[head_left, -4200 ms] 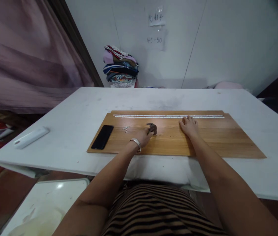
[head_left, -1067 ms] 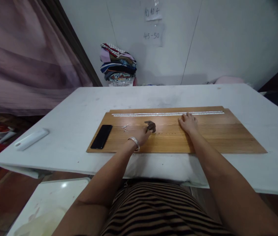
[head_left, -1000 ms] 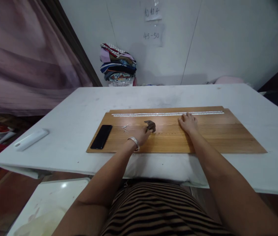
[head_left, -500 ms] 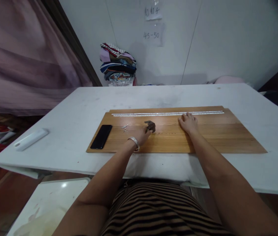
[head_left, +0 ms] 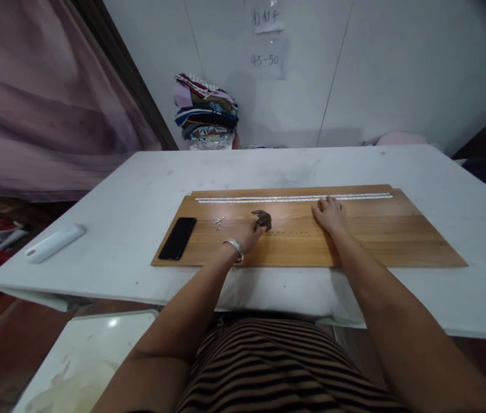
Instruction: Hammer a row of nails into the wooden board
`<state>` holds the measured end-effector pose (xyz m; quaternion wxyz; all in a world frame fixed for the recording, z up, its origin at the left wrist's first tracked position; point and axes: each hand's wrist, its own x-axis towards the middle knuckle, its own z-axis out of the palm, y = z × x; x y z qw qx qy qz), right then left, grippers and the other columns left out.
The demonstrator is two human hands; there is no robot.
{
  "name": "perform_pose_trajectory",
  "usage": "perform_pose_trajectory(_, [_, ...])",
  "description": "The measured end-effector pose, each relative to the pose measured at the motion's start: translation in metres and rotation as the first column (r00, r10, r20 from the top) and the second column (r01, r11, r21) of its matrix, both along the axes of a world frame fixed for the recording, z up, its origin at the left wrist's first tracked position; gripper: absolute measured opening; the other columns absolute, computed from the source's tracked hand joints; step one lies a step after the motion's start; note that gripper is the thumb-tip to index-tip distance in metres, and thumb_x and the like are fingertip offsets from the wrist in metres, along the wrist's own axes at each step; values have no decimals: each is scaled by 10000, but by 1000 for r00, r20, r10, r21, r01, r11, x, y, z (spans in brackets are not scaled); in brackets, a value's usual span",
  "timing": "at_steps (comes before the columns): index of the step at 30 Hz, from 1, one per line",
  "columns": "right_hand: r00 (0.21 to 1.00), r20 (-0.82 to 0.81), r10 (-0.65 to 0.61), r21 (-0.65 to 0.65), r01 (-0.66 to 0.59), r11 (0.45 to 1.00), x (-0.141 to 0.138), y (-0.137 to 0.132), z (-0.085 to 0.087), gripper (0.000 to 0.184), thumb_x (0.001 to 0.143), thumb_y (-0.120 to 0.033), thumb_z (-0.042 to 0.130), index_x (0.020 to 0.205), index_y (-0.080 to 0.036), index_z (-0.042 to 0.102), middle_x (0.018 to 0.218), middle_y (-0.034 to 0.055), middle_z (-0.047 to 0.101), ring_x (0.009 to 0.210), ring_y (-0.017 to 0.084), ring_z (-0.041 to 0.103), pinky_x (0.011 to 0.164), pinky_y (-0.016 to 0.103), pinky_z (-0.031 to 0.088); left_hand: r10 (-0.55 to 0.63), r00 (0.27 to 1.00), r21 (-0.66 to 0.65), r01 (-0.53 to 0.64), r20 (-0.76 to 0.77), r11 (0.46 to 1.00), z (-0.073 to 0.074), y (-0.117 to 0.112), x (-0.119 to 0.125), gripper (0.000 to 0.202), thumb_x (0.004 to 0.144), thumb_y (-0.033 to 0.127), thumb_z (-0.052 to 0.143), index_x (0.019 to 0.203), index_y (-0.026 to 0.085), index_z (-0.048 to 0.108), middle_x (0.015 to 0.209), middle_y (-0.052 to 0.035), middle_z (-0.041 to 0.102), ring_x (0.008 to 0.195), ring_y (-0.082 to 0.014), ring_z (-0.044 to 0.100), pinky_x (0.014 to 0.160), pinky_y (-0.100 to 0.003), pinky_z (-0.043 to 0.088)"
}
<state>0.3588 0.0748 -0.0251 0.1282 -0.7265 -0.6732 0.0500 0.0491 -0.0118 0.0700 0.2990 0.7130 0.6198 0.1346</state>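
A long wooden board (head_left: 397,241) lies on the white table (head_left: 139,195). My left hand (head_left: 246,234), with a silver bracelet at the wrist, is closed round the handle of a small hammer whose dark head (head_left: 263,218) rests on the board. My right hand (head_left: 331,214) lies flat on the board with fingers stretched out, close to a white measuring strip (head_left: 294,198) along the far edge. A row of small nail heads (head_left: 290,233) runs between the two hands. A few loose nails (head_left: 218,223) lie left of the hammer.
A black phone (head_left: 178,238) lies on the board's left end. A white plastic bar (head_left: 54,242) sits near the table's left edge. Folded clothes (head_left: 206,112) are stacked by the wall behind. A white stool top (head_left: 92,355) is at my lower left.
Hands, hammer and board keep their places; only the head camera has shifted slightly since the earliest frame.
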Motion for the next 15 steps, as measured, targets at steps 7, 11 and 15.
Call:
perform_pose_trajectory(7, [1000, -4, -6, -4, 6, 1000, 1, 1, -2, 527, 1065, -448, 402, 1377, -142, 698, 1610, 230, 568, 1531, 356, 430, 1239, 542, 313, 7, 997, -4, -7, -75, 1000, 6, -1, 0, 325, 1002, 387, 560, 1093, 176, 790, 990, -111, 812, 1045, -290, 748, 968, -376, 565])
perform_pose_trajectory(11, [1000, -8, -6, 10, 6, 1000, 1, 2, -4, 508, 1064, -448, 412, 1367, -166, 706, 1609, 218, 571, 1537, 357, 421, 1227, 544, 321, -40, 999, -13, 39, -25, 999, 6, -1, 2, 287, 977, 336, 566, 1042, 188, 803, 970, -108, 810, 996, -285, 752, 936, -369, 574])
perform_pose_trajectory(15, [1000, -14, -7, 32, 8, 999, 2, 3, -6, 492, 1056, -441, 430, 1348, -171, 719, 1601, 220, 576, 1530, 368, 420, 1214, 562, 328, -33, 999, -19, 33, -12, 999, 5, -2, 2, 294, 992, 343, 559, 1041, 181, 800, 961, -109, 804, 959, -280, 742, 919, -374, 573])
